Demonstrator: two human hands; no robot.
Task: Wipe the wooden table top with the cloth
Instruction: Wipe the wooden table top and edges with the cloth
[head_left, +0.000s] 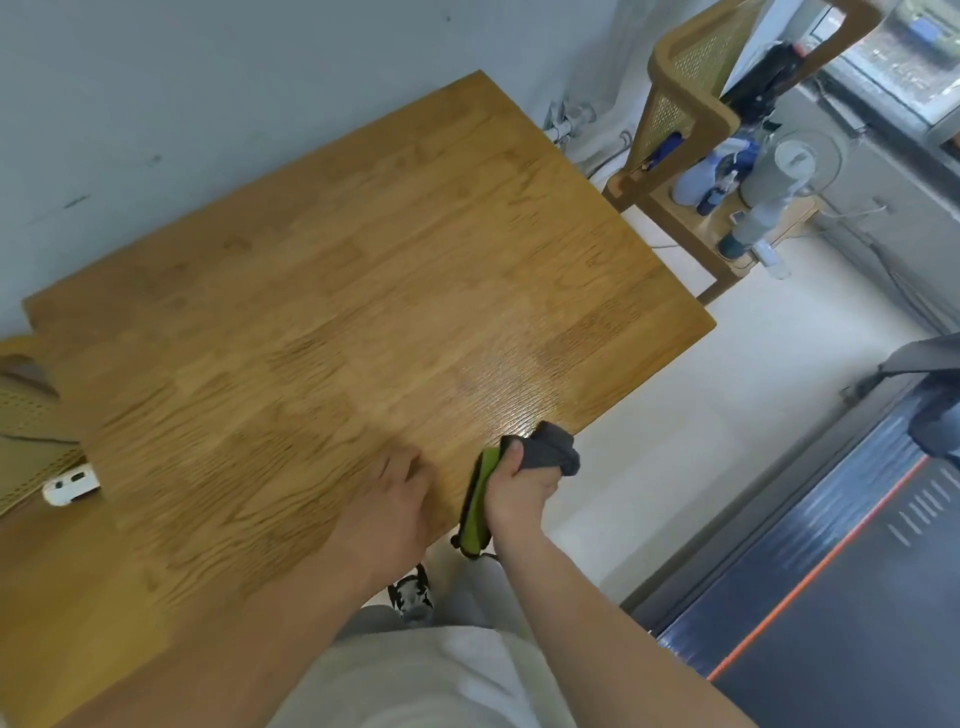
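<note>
The wooden table top (363, 291) fills the middle of the head view, bare and with a shiny patch near its right front edge. My right hand (519, 486) is closed around a bunched grey and green cloth (556, 452) right at the table's near edge; the green part hangs down past the edge. My left hand (395, 499) rests flat on the wood just left of the cloth, fingers together, holding nothing.
A small white device (70, 486) lies by the table's left edge next to a cane chair (26, 431). Another wooden chair (685, 119) stands beyond the far right corner with bottles and a fan (779, 176) behind it. A treadmill (831, 571) lies on the floor at right.
</note>
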